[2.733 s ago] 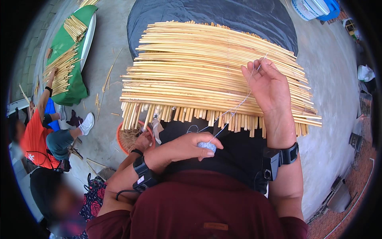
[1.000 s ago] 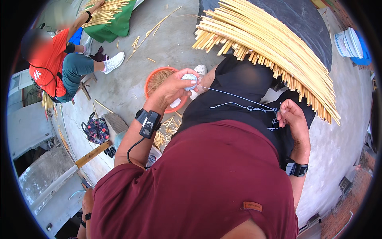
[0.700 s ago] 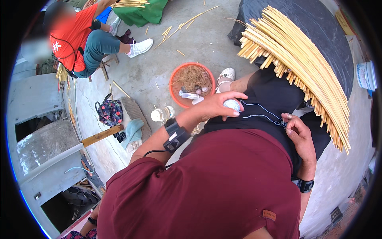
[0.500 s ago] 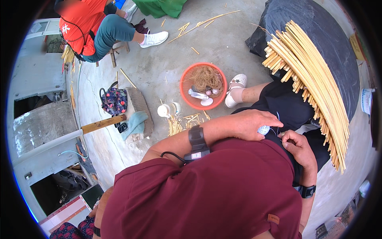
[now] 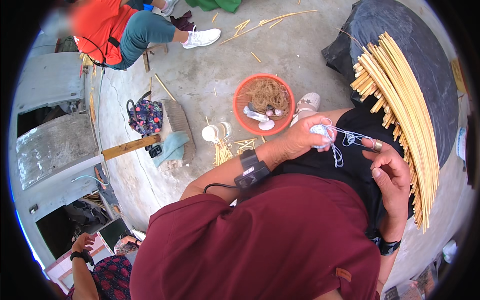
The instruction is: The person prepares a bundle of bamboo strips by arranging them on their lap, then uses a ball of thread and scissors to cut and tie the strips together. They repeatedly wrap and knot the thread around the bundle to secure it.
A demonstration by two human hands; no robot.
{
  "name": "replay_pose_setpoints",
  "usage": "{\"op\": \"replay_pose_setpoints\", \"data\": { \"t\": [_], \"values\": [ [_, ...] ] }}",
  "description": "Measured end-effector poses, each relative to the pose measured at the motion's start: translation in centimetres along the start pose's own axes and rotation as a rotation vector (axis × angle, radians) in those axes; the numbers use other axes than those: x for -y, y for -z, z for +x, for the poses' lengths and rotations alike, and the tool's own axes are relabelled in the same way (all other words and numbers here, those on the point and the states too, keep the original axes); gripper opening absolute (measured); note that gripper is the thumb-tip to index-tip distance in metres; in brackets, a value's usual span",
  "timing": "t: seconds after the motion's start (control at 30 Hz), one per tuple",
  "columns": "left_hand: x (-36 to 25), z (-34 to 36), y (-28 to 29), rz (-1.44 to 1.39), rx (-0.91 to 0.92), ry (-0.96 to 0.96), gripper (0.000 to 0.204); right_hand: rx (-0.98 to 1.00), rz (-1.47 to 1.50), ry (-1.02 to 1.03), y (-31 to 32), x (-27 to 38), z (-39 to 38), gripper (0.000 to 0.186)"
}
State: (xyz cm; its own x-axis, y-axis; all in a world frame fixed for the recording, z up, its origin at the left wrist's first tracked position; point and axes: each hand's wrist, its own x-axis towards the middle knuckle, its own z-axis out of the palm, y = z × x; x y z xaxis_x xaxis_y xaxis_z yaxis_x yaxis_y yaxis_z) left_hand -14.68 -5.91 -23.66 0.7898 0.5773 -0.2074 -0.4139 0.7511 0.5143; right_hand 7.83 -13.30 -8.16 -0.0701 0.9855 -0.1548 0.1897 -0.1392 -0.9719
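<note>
My left hand (image 5: pixel 305 135) is closed around a small ball of pale blue thread (image 5: pixel 320 136) with loose loops hanging from it. Strands run across to my right hand (image 5: pixel 385 167), where they catch at the raised forefinger, which wears a metal ring; the thumb stands apart from it. Both hands are over my dark-trousered lap. Just beyond my right hand lies a curved mat of pale straw-coloured sticks (image 5: pixel 400 100), partly on a dark plastic sheet (image 5: pixel 400 22).
An orange basket (image 5: pixel 240 106) holds brown fibre and small items. Nearby are a white-lidded jar (image 5: pixel 211 133), scattered stick pieces (image 5: pixel 222 152) and a floral bag (image 5: pixel 144 116) by a block. A person in orange (image 5: pixel 97 30) sits upper left; another person's hand (image 5: pixel 82 242) shows lower left.
My view has swung leftward, so the mat sits farther right. My left hand has risen with the ball, exposing more tangled thread; my right forefinger is now raised with strands on it.
</note>
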Motion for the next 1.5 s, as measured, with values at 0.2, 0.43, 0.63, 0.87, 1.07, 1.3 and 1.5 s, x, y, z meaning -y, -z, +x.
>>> {"op": "replay_pose_setpoints", "data": {
  "t": [0.2, 0.43, 0.63, 0.87, 1.07, 1.3, 1.5],
  "values": [
    [5.2, -3.4, 21.4, 0.7, -1.236, 0.088, 0.04, -0.132, 0.092, -0.12, -0.1, -1.5, -0.8, 0.004],
    [1.7, -7.3, 30.3, 1.734, -1.153, 0.32, 0.029, -0.254, 0.073, -0.207, 1.8, -2.7, -2.7, 0.002],
    [-1.6, -6.5, 30.4, 2.462, -0.427, 0.766, 0.024, -0.354, 0.082, -0.307, 2.7, -4.4, -4.0, 0.002],
    [-0.1, -5.4, 32.1, 2.469, -0.435, 0.785, 0.024, -0.375, 0.101, -0.397, 2.1, -5.3, -3.0, 0.001],
    [1.4, -5.8, 32.4, 2.303, -0.561, 0.823, 0.024, -0.393, 0.071, -0.443, 2.2, -5.8, -2.6, 0.001],
    [1.9, -6.5, 32.0, 2.166, -0.613, 0.919, 0.03, -0.382, 0.104, -0.466, 2.5, -6.5, -1.8, 0.001],
    [2.2, -6.2, 33.0, 2.165, -0.648, 0.916, 0.033, -0.39, 0.083, -0.442, 2.1, -6.8, -2.3, 0.002]
  ]
}}
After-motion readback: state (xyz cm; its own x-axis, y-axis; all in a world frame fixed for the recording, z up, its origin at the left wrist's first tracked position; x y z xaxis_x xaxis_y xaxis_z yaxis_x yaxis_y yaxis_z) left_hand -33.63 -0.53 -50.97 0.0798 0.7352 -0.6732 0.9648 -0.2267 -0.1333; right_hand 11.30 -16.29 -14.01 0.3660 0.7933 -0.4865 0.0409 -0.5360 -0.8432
